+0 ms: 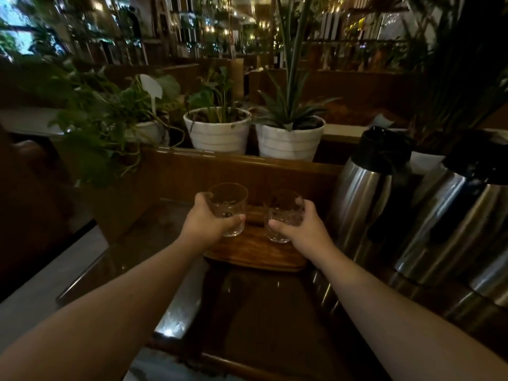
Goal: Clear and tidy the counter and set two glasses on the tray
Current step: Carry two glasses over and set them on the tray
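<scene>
left hand (204, 220): wrapped around the left glass (227, 207), thumb across the near wall, fingers hidden behind it. right hand (299, 225): closed the same way on the right glass (286, 215), thumb toward the middle. both hands were clamped, each on its own glass, and stood apart from each other.

position of glasses: both upright, side by side over the wooden tray (255, 254), close together but not touching. whether their bases rested on the wood or hung just above it could not be told in the dim light.

handling note (judgement): the step looked like setting the pair down. best done by lowering both level until the bases sit flat, keeping the gap between them so they do not knock, then loosening the fingers outward without dragging. the right one stood near the steel flask (362, 193), so that hand would want to withdraw toward the body, not sideways.

description of glasses: clear, short, straight-sided tumblers, apparently empty, with thick bases; any pattern was too blurred to confirm.

surroundings: tray on a dark glossy counter (261, 312); second flask (450, 224) at right; white plant pots (217, 133) on the ledge behind.
</scene>
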